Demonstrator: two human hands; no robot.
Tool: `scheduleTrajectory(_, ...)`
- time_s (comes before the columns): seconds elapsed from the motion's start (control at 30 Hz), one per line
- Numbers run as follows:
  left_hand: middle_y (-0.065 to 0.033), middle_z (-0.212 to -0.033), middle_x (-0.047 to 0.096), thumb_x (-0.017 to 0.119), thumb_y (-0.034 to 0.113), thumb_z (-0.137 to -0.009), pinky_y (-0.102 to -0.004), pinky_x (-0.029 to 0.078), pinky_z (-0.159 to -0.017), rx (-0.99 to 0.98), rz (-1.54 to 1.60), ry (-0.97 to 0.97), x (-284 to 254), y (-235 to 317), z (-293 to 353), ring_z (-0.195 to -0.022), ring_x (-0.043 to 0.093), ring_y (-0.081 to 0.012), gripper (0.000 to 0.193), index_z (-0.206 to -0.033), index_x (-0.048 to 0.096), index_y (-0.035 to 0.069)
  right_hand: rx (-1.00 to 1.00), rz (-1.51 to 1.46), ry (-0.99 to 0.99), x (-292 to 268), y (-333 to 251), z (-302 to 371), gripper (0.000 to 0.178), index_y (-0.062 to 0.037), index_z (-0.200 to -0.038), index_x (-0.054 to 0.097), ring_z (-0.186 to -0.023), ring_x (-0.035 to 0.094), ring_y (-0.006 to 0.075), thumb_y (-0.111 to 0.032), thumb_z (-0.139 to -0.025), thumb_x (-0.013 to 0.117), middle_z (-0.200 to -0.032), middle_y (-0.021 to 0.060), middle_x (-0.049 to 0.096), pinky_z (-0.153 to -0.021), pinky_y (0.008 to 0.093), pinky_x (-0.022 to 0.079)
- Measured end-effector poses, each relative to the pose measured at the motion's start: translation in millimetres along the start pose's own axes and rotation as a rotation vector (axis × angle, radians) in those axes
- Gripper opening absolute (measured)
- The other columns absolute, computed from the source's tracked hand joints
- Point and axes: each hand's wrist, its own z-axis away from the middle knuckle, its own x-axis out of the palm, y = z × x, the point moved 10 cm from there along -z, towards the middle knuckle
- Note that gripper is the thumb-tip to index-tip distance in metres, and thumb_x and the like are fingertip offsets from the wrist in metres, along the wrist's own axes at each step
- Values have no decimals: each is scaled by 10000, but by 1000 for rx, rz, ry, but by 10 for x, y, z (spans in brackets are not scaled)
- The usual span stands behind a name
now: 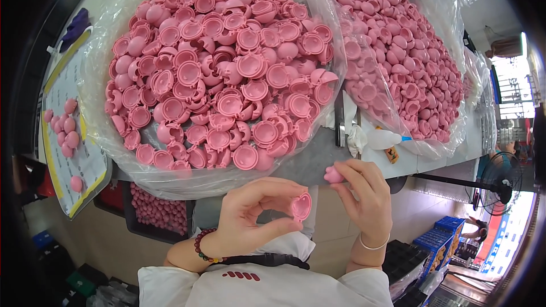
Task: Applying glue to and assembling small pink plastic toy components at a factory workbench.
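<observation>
Between the thumb and fingers of my left hand (247, 210) is a pink half shell (301, 207), its hollow side showing. To the right, my right hand (364, 196) pinches a small pink rounded piece (333, 174) at its fingertips. The two pieces are apart, both held in front of my body near the table's edge. Beyond my hands a clear plastic bag (153, 185) lies open, heaped with pink half shells (230, 104). A second heap of pink rounded pieces (418, 74) fills another clear bag at the far right.
A white bottle with a blue tip (384, 139) lies on the grey table (307, 156) beside crumpled tissue (356, 139). On the left, a yellow-edged tray (85, 193) carries several pink balls (68, 131). Below stands a dark crate (149, 230) of pink pieces. A fan (500, 185) is at right.
</observation>
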Motion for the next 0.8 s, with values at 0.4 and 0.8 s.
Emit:
scheduleTrajectory(0.4,-159,-966,579,734,10,-585,-261,477,-686,139,-381,14,96,118,-45,-843,580,-187,359,-915,597,-28,-84,-516,207,-47,-215,121,343,-11,-834,605,-691,580,201,-45,-522,742,-822,100,593,-574,253,465)
scheduleTrajectory(0.8,-140,-965,602,753,104,-579,-265,449,-690,238,-397,-56,154,153,-81,-840,569,-185,420,-963,608,12,-138,-336,270,-63,-375,302,321,-54,-821,594,-611,565,160,-22,-539,746,-724,44,584,-499,240,441)
